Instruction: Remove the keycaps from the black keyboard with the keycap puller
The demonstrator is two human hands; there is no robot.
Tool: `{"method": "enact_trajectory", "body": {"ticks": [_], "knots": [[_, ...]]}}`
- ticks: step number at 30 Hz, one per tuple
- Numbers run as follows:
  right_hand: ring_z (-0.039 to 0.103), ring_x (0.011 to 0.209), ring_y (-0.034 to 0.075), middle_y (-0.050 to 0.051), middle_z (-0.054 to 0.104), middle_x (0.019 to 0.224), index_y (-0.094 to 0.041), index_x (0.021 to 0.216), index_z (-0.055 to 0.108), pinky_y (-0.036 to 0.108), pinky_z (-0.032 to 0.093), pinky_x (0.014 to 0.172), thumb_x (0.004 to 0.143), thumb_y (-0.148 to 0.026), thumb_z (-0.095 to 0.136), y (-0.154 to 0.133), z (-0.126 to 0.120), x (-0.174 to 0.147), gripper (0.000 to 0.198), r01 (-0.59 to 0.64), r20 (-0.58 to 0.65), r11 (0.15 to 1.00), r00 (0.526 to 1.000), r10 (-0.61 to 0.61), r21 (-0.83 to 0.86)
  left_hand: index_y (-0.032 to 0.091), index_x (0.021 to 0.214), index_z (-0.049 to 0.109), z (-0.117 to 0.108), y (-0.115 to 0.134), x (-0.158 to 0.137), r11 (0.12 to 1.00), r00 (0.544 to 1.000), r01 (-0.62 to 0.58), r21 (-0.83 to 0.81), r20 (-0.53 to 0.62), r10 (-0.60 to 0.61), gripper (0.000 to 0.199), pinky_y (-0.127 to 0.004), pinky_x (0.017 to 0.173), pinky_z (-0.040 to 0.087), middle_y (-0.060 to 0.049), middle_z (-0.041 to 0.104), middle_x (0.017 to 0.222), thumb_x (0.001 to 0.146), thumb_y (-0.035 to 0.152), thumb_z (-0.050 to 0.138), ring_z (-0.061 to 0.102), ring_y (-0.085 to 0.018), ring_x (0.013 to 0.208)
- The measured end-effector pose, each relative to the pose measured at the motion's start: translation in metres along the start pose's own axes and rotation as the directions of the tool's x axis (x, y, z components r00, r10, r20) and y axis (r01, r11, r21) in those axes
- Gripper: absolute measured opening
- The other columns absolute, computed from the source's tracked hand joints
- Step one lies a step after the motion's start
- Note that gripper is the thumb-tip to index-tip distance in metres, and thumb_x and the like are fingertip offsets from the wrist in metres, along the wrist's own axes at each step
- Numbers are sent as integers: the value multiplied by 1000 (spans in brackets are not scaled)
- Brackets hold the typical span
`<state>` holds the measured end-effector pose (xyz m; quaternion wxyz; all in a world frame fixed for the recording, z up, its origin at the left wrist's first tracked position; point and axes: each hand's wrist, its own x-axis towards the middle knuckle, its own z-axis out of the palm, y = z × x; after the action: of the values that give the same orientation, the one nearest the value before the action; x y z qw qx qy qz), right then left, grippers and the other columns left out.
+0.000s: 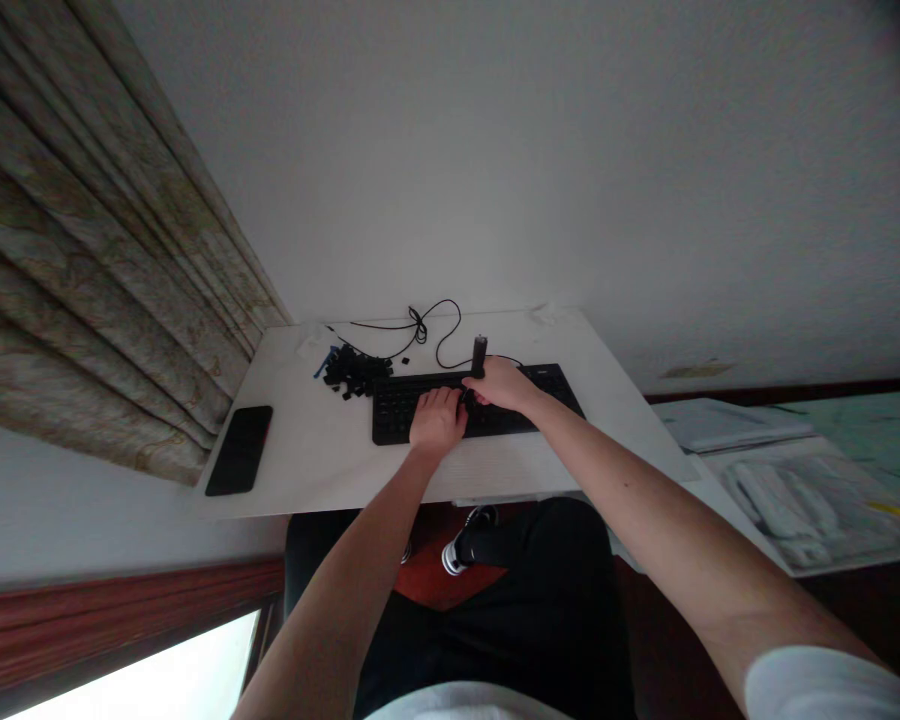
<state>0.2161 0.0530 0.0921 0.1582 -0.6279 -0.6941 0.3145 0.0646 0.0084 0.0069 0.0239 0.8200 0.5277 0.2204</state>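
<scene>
A black keyboard (394, 412) lies on the white table, partly covered by both hands. My left hand (438, 418) rests on its middle with fingers stretched over the keys. Just to the right, my right hand (501, 383) is closed around an upright tool with a thick black handle (479, 355). The tool's lower end is down at the keyboard, close to my left fingertips, and too small to make out. Beyond the keyboard's left end lies a heap of loose black keycaps (356, 370), with a small blue item (325, 362) at its left side.
A black cable (420, 325) loops behind the keyboard, near the wall. One loose keycap (405, 361) lies apart from the heap. A dark phone (240, 450) lies at the table's left edge, beside the curtain (120, 220). Wrapped items (787, 490) are to the right, beyond the table.
</scene>
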Motion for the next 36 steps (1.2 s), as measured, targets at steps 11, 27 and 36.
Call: {"method": "enact_trajectory", "body": {"ticks": [11, 27, 36], "knots": [[63, 47, 15, 5, 65, 53, -16, 62, 60, 24, 47, 49, 87, -25, 62, -4, -2, -1, 26, -5, 42, 997, 999, 8, -79, 17, 116, 60, -1, 0, 1, 1000, 1000, 10, -8, 7, -10, 24, -41, 93, 43, -10, 65, 106, 96, 25, 48, 58, -26, 103], [67, 62, 19, 7, 69, 64, -16, 73, 68, 28, 49, 63, 88, -24, 62, 8, 7, -4, 18, 88, -33, 989, 995, -92, -118, 18, 118, 61, -6, 2, 1, 1000, 998, 14, -16, 56, -13, 26, -42, 95, 41, -10, 63, 111, 97, 28, 48, 55, -27, 107], [67, 67, 17, 5, 73, 75, -17, 87, 72, 25, 48, 63, 89, -27, 61, 34, 12, -11, 15, 289, -45, 957, 957, -287, 23, 27, 119, 63, -10, -1, 7, 998, 989, 17, -62, 148, -8, 29, -44, 98, 38, -6, 61, 119, 99, 42, 48, 51, -25, 114]]}}
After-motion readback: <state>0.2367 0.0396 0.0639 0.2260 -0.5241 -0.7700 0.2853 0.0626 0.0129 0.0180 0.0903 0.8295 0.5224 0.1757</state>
